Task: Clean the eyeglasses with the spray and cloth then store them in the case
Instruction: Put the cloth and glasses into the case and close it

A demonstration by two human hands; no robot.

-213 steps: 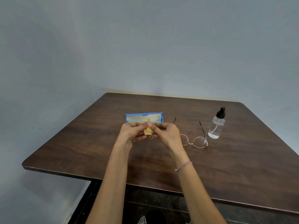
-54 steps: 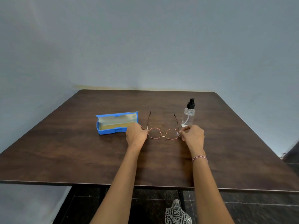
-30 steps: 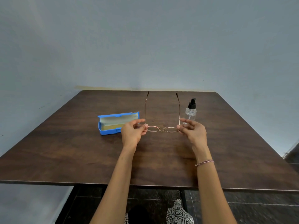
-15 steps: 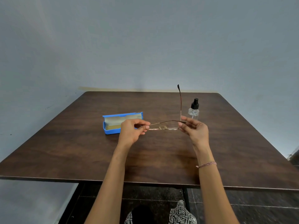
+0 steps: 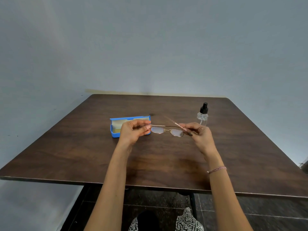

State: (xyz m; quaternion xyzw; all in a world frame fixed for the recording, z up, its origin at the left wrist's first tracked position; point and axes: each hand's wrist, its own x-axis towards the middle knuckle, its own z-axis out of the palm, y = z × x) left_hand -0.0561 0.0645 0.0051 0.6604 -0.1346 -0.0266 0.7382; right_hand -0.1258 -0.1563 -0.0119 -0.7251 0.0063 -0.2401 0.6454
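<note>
I see left hand (image 5: 133, 130) and right hand (image 5: 200, 134) pinching the eyeglasses (image 5: 167, 130) by their ends, above mid-table (image 5: 66, 155). Open case (image 5: 115, 130) left of them, spray bottle (image 5: 202, 116) toward the right edge

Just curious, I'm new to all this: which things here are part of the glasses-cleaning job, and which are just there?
Part of the job:
- eyeglasses, held by left hand and right hand
- open blue case, yellow cloth inside
- spray bottle

Just there:
- wooden table
- bracelet
</note>
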